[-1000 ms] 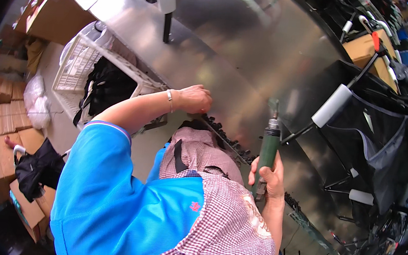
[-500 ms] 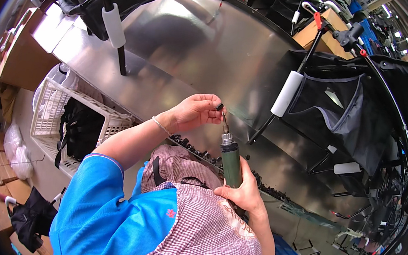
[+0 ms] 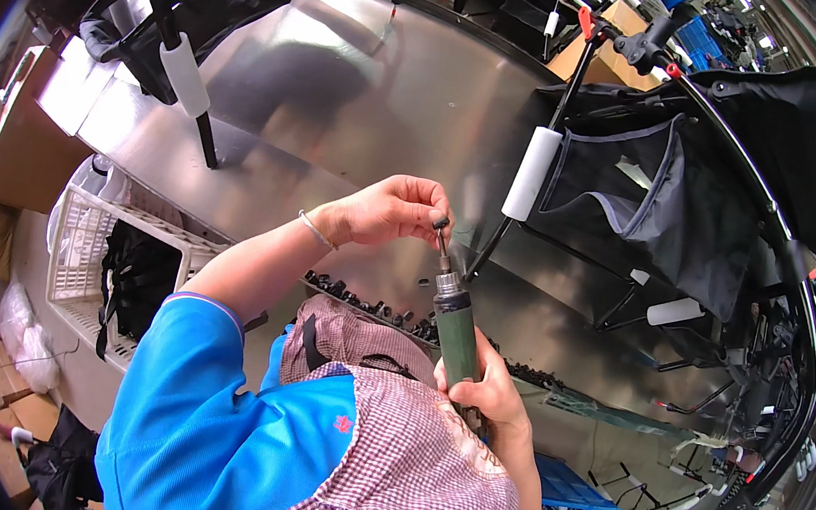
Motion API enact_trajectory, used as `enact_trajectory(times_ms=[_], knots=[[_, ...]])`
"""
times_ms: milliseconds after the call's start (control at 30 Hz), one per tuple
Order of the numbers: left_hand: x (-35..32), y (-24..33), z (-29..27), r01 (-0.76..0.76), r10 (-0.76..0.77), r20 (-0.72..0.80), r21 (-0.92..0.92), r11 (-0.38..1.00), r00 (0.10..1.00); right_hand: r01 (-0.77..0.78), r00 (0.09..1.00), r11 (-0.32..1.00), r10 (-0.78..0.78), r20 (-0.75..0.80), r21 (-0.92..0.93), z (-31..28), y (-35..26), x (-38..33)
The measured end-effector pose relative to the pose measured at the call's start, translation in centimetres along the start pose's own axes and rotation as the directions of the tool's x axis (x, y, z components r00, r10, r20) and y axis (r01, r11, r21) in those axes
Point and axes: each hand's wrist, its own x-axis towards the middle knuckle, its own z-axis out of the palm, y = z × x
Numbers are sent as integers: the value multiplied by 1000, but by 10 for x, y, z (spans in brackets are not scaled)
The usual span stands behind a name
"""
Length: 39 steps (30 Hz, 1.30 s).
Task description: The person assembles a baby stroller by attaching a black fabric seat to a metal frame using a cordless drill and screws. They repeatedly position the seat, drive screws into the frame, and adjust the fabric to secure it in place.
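Note:
A green electric screwdriver (image 3: 457,339) with a dark collar and metal nose is wrapped in my right hand (image 3: 488,393), its bit pointing up and away from me. My left hand (image 3: 387,214) pinches a small black part (image 3: 441,224) between thumb and fingertips, right at the tip of the bit. Whether a screw sits between bit and part is too small to tell. Below both hands, several small black parts (image 3: 377,306) lie in a row along the near edge of the metal table (image 3: 338,161).
On the right stands a black frame with a fabric bag (image 3: 671,199) and a white foam sleeve (image 3: 532,173). Another black frame tube (image 3: 202,136) rests on the table at far left. A white plastic basket (image 3: 90,219) and a cardboard box (image 3: 34,137) are at left.
The small black part and the screwdriver's bit have come together; before, a slight gap showed. The whole scene has shifted a little to the left in view.

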Motion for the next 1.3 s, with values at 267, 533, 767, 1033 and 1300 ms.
enact_trajectory(times_ms=[267, 533, 767, 1033, 1300], knots=[[37, 2, 16, -14, 25, 146, -80, 997, 989, 61, 998, 997, -62, 14, 52, -17, -14, -13], [66, 20, 32, 49, -97, 120, 350, 935, 988, 60, 993, 998, -57, -102, 33, -28, -22, -23], [111, 49, 36, 88, -202, 82, 699, 710, 976, 165, 890, 910, -304, -340, -381, -30, -10, -15], [253, 82, 48, -332, 734, 155, 938, 101, 662, 200, 883, 946, -287, -372, -256, -34, -27, -28], [269, 98, 38, -343, 685, 276, 939, -41, 675, 145, 878, 953, -248, -410, -266, -34, -19, -28]])
